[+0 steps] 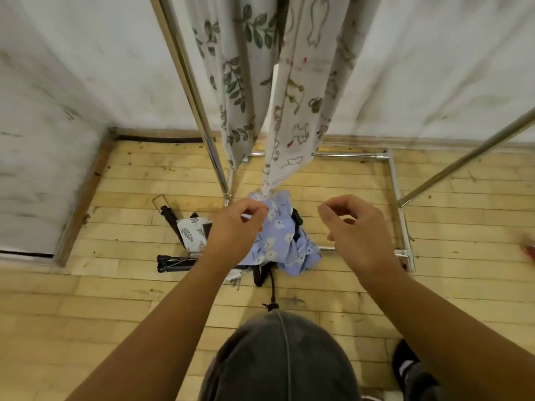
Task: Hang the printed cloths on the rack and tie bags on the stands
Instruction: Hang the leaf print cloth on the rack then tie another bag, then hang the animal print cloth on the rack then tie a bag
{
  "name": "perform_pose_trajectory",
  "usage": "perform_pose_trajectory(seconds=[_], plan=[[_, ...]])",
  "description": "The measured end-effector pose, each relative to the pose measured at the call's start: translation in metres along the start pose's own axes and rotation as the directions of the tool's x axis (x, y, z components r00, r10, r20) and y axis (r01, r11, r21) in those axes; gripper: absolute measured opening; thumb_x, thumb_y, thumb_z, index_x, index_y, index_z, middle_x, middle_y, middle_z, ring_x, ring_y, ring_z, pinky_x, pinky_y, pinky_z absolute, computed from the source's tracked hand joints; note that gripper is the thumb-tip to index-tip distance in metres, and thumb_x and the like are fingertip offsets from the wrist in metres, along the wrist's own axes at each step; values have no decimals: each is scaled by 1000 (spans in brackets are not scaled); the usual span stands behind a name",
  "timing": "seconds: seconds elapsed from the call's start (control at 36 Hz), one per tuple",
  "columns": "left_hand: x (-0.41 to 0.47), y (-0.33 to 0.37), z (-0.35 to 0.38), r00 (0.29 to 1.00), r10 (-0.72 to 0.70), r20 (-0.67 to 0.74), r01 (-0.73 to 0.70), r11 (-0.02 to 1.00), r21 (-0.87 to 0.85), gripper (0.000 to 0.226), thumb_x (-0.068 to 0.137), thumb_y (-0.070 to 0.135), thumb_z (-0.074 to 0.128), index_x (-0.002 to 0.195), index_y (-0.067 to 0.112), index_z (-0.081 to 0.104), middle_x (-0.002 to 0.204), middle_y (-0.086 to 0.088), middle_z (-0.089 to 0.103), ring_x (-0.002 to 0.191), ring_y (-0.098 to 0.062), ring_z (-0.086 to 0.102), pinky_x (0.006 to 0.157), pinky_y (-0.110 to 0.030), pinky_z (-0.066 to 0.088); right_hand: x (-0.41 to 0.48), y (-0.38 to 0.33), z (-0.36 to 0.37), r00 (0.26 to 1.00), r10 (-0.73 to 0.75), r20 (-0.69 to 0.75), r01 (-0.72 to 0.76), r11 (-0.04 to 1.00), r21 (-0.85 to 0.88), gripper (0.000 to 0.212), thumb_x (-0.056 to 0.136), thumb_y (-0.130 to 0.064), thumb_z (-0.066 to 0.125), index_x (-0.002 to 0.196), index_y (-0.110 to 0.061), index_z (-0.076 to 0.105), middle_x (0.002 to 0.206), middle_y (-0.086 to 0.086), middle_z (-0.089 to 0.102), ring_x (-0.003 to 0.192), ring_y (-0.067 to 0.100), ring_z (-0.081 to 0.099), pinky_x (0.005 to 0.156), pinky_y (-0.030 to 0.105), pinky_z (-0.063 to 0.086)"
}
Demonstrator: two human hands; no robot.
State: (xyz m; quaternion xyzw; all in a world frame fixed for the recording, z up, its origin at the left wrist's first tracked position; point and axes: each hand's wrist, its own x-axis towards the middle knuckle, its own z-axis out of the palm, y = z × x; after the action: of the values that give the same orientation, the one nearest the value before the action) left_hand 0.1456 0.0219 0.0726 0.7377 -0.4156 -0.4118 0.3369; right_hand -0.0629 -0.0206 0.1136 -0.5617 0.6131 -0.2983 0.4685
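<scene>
Evidently I was fetching the blue cloth (283,235) off the floor (115,299); I couldn't tell my left hand's (236,230) grip, my right hand (357,227) was curled and empty; the rack (199,111) came next, I judged.

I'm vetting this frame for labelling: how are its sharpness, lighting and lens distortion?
Head view: soft all over, with the wall at left smeared and a red thing at the right edge blurred beyond telling; the wide-angle lens splays the rack poles outward; the light is even, with no hard shadows and only a faint sheen on the chrome.

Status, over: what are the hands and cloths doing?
Left hand curled over blue cloth on floor, grip unclear. Right hand curled, empty. Two printed cloths hang on rack.
</scene>
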Motion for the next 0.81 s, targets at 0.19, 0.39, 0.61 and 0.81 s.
perform_pose_trajectory(seconds=[0.19,0.39,0.61,0.81], plan=[[19,-91,27,988,-113,104,85,966,243,17,105,31,59,110,23,72,91,16,64,86,-9,66,63,-18,43,10,60,29,996,43,76,-29,986,-166,10,96,-27,70,87,-30,70,80,-10,70,73,13,65,63,31,51],[31,-153,57,935,-227,274,119,925,360,28,107,24,53,113,6,74,120,-13,71,100,-31,67,80,-28,48,8,88,37,988,124,94,-101,971,-216,10,95,-29,71,86,-29,71,81,-9,70,75,17,67,62,27,47],[51,-202,87,895,-243,375,-54,775,630,34,104,32,53,134,23,67,157,-7,42,138,-34,41,115,-49,38,10,99,30,977,163,137,-117,949,-293,11,95,-32,71,85,-29,69,77,-9,70,69,17,69,61,30,54],[49,-198,95,794,-379,474,-123,664,737,45,107,37,45,150,26,50,170,3,14,146,-34,22,115,-54,37,10,116,30,951,235,204,-151,921,-359,8,96,-33,69,88,-32,70,89,-15,72,69,26,70,62,40,59]])
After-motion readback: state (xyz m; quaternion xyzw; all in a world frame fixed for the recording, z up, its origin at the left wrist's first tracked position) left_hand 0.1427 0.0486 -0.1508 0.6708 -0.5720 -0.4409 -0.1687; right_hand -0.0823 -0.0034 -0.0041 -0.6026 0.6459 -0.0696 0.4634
